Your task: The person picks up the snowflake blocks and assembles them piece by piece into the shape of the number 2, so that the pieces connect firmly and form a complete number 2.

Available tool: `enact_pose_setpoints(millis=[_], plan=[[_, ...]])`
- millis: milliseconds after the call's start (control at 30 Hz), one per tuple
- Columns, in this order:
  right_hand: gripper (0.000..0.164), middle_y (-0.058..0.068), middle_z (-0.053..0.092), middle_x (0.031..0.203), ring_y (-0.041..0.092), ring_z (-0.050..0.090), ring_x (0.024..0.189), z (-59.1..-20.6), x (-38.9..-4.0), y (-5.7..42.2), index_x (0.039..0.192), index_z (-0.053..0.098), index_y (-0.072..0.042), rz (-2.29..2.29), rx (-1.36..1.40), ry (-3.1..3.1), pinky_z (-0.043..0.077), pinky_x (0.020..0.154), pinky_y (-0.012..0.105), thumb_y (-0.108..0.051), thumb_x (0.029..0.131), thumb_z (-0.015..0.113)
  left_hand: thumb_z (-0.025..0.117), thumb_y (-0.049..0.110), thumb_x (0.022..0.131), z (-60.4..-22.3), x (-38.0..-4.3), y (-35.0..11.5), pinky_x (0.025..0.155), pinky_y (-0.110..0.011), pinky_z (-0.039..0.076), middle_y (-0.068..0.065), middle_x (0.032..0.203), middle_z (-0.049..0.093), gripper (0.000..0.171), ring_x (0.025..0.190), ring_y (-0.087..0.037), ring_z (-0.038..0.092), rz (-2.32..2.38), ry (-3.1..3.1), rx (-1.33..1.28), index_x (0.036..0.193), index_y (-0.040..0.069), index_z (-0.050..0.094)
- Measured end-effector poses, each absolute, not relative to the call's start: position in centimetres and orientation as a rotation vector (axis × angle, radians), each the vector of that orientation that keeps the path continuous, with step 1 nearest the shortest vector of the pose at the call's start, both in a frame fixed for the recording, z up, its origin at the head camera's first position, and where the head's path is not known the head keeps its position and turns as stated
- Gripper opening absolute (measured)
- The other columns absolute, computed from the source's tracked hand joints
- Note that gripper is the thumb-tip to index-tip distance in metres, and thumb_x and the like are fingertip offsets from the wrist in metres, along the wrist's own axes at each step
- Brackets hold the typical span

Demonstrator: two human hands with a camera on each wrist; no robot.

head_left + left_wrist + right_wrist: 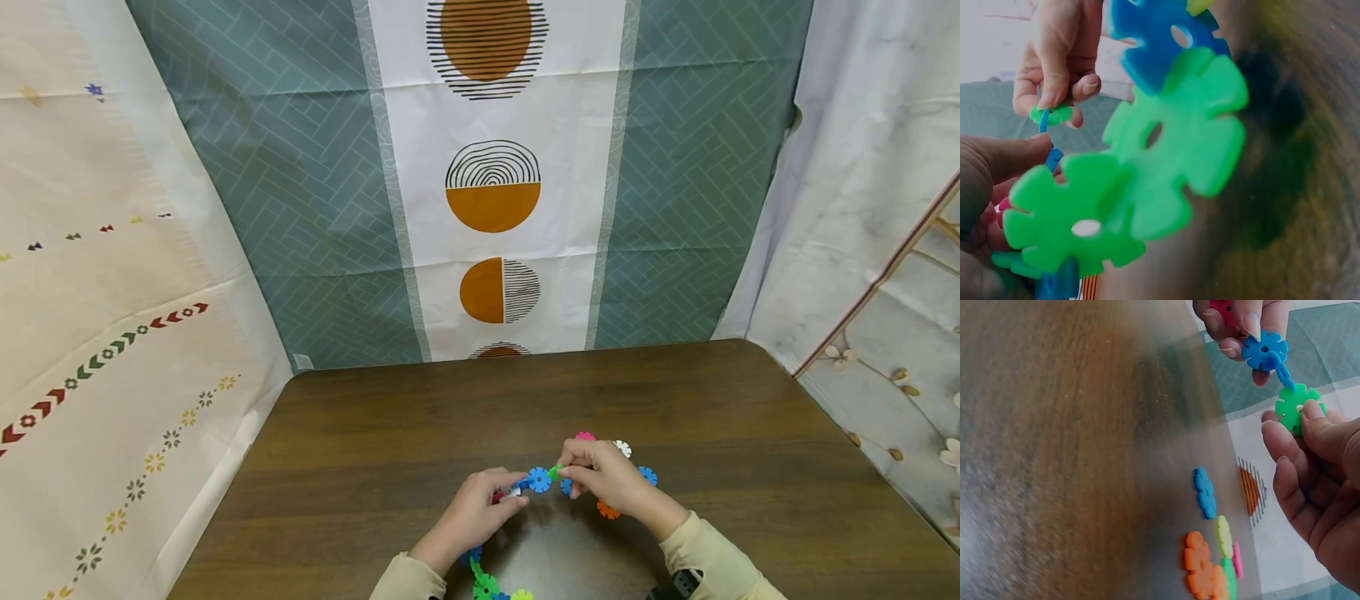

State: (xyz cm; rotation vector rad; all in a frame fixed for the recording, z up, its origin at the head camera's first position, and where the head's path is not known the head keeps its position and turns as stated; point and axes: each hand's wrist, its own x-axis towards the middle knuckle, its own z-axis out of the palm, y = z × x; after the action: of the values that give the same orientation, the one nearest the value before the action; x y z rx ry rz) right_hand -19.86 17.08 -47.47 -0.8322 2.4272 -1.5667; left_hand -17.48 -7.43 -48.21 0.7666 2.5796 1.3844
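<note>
A chain of notched plastic snowflake discs hangs from my left hand (477, 505), whose thumb and fingers pinch it near its far end. Two big green discs (1075, 215) and a blue disc (1166, 37) of that chain fill the left wrist view. Beyond the left fingers, a blue disc (539, 480) joins a green disc (1297, 407). My right hand (611, 477) pinches that green disc between thumb and fingers. A red or pink disc (1225, 309) shows partly behind the left fingers.
Loose discs lie on the brown table (360, 467) around the right hand: an orange disc (608, 510), a blue disc (648, 476), a white disc (623, 448) and a pink disc (585, 435), among several. Behind the table hangs a patterned cloth (300, 167).
</note>
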Motion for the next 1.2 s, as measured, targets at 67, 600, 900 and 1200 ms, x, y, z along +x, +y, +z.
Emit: enact_pose_setpoints(millis=[67, 600, 900, 1200], plan=[[0.011, 0.013, 0.071, 0.081, 0.021, 0.065, 0.06, -47.6, -19.8, 17.0, 0.084, 0.06, -0.005, -1.546, -0.847, 2.455, 0.056, 0.062, 0.029, -0.004, 0.095, 0.061, 0.067, 0.015, 0.093, -48.2, -17.5, -7.5, 0.051, -0.019, 0.032, 0.01, 0.073, 0.049, 0.027, 0.057, -0.003, 0.036, 1.383, 2.564, 0.774, 0.119, 0.009, 0.071], [0.014, 0.006, 0.071, 0.073, 0.01, 0.063, 0.056, -48.4, -19.7, 16.4, 0.081, 0.059, -0.011, -1.517, -0.921, 2.617, 0.047, 0.049, 0.023, -0.005, 0.093, 0.064, 0.067, 0.018, 0.094, -48.4, -17.3, -7.5, 0.054, -0.02, 0.035, 0.008, 0.076, 0.049, 0.031, 0.059, -0.004, 0.038, 1.41, 2.549, 0.766, 0.123, 0.006, 0.067], [0.014, 0.006, 0.071, 0.074, 0.009, 0.063, 0.057, -48.6, -19.6, 16.0, 0.081, 0.058, -0.009, -1.533, -0.905, 2.62, 0.042, 0.046, 0.022, -0.004, 0.093, 0.063, 0.067, 0.018, 0.093, -48.4, -17.4, -7.5, 0.056, -0.02, 0.039, 0.007, 0.083, 0.057, 0.03, 0.063, -0.003, 0.042, 1.36, 2.592, 0.792, 0.121, 0.006, 0.068], [0.006, 0.005, 0.07, 0.073, 0.009, 0.062, 0.056, -48.1, -19.8, 15.7, 0.089, 0.064, -0.013, -1.489, -0.898, 2.625, 0.044, 0.049, 0.023, -0.008, 0.093, 0.065, 0.066, 0.015, 0.094, -48.5, -17.4, -7.4, 0.049, -0.019, 0.037, 0.008, 0.069, 0.052, 0.027, 0.052, -0.001, 0.04, 1.391, 2.56, 0.699, 0.118, 0.004, 0.068]])
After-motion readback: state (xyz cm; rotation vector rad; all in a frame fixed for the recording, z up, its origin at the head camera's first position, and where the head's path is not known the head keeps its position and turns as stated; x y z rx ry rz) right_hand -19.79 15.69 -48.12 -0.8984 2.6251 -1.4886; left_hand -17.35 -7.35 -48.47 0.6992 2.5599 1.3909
